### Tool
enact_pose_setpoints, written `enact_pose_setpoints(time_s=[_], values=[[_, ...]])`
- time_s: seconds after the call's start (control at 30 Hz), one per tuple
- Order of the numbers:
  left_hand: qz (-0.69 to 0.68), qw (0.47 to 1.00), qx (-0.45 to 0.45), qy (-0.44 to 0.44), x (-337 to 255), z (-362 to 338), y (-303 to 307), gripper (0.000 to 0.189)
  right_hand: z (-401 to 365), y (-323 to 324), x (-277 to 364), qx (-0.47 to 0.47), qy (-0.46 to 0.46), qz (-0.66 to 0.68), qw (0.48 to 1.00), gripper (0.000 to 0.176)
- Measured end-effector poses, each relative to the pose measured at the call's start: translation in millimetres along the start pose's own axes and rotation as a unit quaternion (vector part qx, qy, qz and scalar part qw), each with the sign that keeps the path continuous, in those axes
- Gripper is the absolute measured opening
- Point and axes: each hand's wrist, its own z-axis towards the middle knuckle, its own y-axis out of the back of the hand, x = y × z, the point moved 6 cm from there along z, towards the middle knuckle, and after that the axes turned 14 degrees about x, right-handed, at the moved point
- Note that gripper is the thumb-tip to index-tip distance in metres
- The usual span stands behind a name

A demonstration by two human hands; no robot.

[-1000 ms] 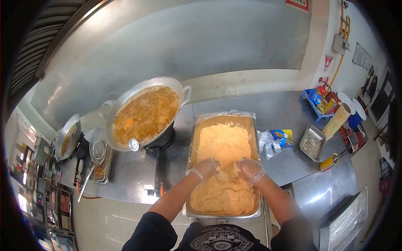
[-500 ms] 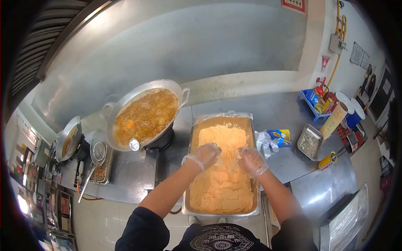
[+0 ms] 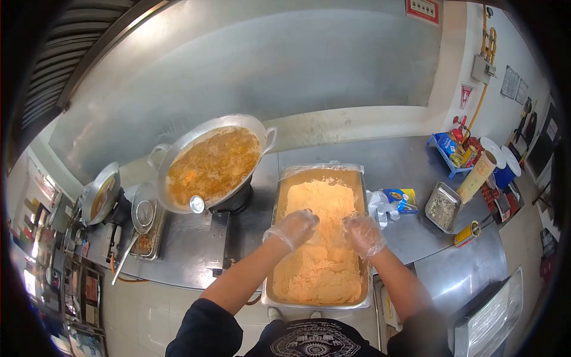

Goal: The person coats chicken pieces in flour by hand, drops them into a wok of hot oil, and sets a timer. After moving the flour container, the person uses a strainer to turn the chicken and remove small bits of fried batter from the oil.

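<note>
A deep metal tray (image 3: 367,291) holds a bed of orange, crumbly breading-like mix (image 3: 321,276). My left hand (image 3: 298,229), in a clear plastic glove, hovers over the left side of the mix with its fingers curled in. Opposite it, my right hand (image 3: 362,234), gloved the same way, is over the right side, fingers also curled. Whatever the fingers hold, if anything, is too small to make out. A gap separates the two hands, with mix showing between them. Clear plastic film (image 3: 324,169) covers the tray's far edge.
Left of the tray, a large pan (image 3: 162,184) of bubbling oil sits on a burner, a thermometer (image 3: 197,204) at its rim. Further left are a strainer (image 3: 143,215) and another pan (image 3: 101,196). Plastic gloves (image 3: 380,205), a small metal tray (image 3: 444,207) and a can (image 3: 467,234) stand right.
The whole view has shifted slightly, so the scene sits a little right and lower. Both hands stay over the mix, still curled and at about the same spacing.
</note>
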Motion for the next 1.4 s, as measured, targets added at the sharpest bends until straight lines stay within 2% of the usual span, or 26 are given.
enact_pose_setpoints(time_s=[0.17,0.27,0.37,0.47,0.53,0.67,0.77,0.87,0.97,1.07,1.17,1.23,1.27,1.3,1.37,1.4], values=[[0.004,1.0,-0.016,-0.004,-3,-1,14,0.018,1,11,5,0.039,0.015,0.003,0.999,0.012],[0.038,0.999,-0.004,-0.025,-2,-2,-1,0.017,2,11,5,-0.014,0.047,0.011,0.999,0.011],[0.017,0.999,0.019,-0.021,-14,-5,-1,0.015,4,-1,13,0.032,0.039,0.002,0.999,0.011],[-0.005,1.0,-0.028,-0.005,4,-5,-12,0.023,6,3,12,0.03,0.014,0.01,0.999,0.012],[-0.023,1.0,-0.009,0.013,4,-11,-15,0.025,0,2,16,0.041,0.015,0.033,0.998,0.016],[-0.044,0.996,0.005,0.072,14,-5,27,0.03,13,42,8,0.035,-0.01,0.119,0.992,0.022],[0.085,0.981,0.134,0.11,8,4,68,0.026,26,81,7,0.023,0.031,0.143,0.989,0.026],[0.064,0.97,0.181,0.148,-4,-4,121,0.025,47,103,1,0.089,0.029,0.084,0.992,0.025],[0.018,0.942,0.227,0.247,-13,-21,164,0.025,57,137,3,0.103,0.003,0.076,0.992,0.023],[0.047,0.948,0.197,0.245,11,-7,179,0.026,61,173,13,0.092,0.008,0.074,0.993,0.021],[0.048,0.947,0.175,0.265,-2,-14,207,0.027,64,196,15,0.05,0.05,0.047,0.996,0.026],[0.067,0.966,0.109,0.226,6,-4,205,0.022,55,202,15,-0.012,0.063,0.058,0.996,0.027],[0.106,0.971,0.087,0.196,17,9,195,0.022,51,201,17,-0.045,0.076,0.063,0.994,0.028],[0.147,0.973,0.063,0.167,28,22,184,0.022,49,189,15,-0.038,0.055,0.064,0.996,0.029],[0.208,0.968,0.045,0.135,4,3,171,0.023,48,153,12,-0.011,0.023,0.074,0.997,0.026],[0.199,0.968,0.037,0.146,-28,-24,169,0.022,48,137,13,0.01,0.009,0.084,0.996,0.022]])
